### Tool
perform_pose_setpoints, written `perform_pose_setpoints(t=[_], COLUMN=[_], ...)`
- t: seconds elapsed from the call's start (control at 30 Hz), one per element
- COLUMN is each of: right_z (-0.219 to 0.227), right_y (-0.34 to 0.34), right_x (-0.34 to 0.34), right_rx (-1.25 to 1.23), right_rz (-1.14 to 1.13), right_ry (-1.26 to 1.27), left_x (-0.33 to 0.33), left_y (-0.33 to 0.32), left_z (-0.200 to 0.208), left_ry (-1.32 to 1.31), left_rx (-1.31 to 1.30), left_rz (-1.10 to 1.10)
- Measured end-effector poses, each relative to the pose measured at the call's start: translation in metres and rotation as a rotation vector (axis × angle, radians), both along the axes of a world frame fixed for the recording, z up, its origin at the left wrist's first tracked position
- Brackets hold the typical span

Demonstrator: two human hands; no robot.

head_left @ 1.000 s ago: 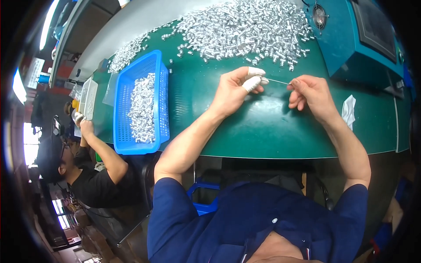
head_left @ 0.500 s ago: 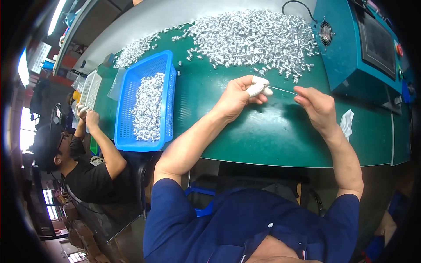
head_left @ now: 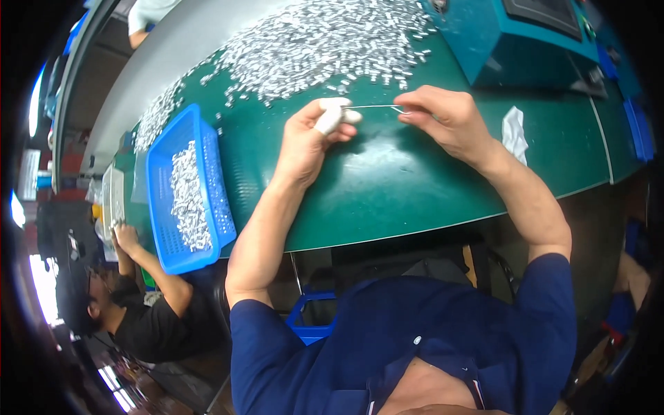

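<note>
One thin metal rod: stretched nearly level above the green tabletop, between two sets of fingertips.
Left hand: pinched closed at the rod's left end, white covers on thumb and fingertips; cannot tell about any small part hidden inside the grip.
Right hand: thumb and fingertips closed on the bent right end.
Silver parts: heaped just beyond the rod.
Blue basket: set left of the left forearm, partly filled with similar parts.
Crumpled white sheet: lying near the right wrist.
Teal machine: standing at far right.
Co-worker in black: placed at far left, beside a pale tray.
</note>
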State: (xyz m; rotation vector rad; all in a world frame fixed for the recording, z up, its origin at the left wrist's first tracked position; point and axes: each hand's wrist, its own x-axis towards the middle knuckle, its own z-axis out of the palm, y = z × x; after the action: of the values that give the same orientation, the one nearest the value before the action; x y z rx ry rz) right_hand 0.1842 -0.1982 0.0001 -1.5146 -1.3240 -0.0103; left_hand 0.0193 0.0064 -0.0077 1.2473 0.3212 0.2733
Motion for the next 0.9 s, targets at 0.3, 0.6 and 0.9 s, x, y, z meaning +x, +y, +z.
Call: perform_pose_setpoints(t=[0.3, 0.6, 0.9], right_z=[0.000, 0.004, -0.002], right_y=[-0.007, -0.008, -0.010], right_x=[0.006, -0.001, 0.010], right_rx=[-0.392, -0.120, -0.475], right_rz=[0.204, 0.126, 0.267], right_ry=[1.196, 0.522, 1.121], left_x=[0.005, 0.003, 0.003], left_y=[-0.024, -0.001, -0.013], left_z=[0.002, -0.006, 0.005], left_ry=[-0.061, 0.009, -0.017], left_rx=[0.415, 0.037, 0.339], left_rz=[0.031, -0.005, -0.010])
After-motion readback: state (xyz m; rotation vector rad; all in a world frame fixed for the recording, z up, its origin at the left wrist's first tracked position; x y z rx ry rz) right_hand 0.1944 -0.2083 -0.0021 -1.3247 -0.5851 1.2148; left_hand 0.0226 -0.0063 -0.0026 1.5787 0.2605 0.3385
